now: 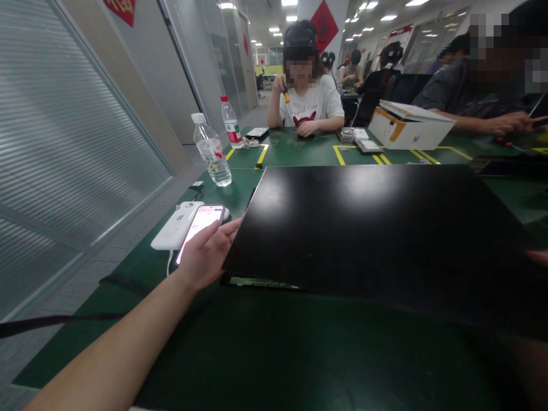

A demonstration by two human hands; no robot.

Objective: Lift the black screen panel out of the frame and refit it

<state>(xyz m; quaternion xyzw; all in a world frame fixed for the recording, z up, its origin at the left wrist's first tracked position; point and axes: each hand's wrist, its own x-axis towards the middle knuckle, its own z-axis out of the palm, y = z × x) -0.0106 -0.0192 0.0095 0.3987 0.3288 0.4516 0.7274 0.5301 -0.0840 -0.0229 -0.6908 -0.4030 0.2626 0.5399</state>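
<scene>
A large black screen panel with a glossy face lies across my view, slightly tilted above the table. A strip of green circuit board shows beneath its near left edge. At the panel's left edge, my left hand grips it, the fingertips partly hidden behind and below. My right hand is at the far right edge; only a small part shows against the panel. Just beyond my left hand, a phone with a lit screen leans on a white power bank with a white cable.
Two water bottles stand on the green table at the back left. Opposite, a person holds a yellow-and-black tool. A white box and small devices sit at the back right, near another person's hands.
</scene>
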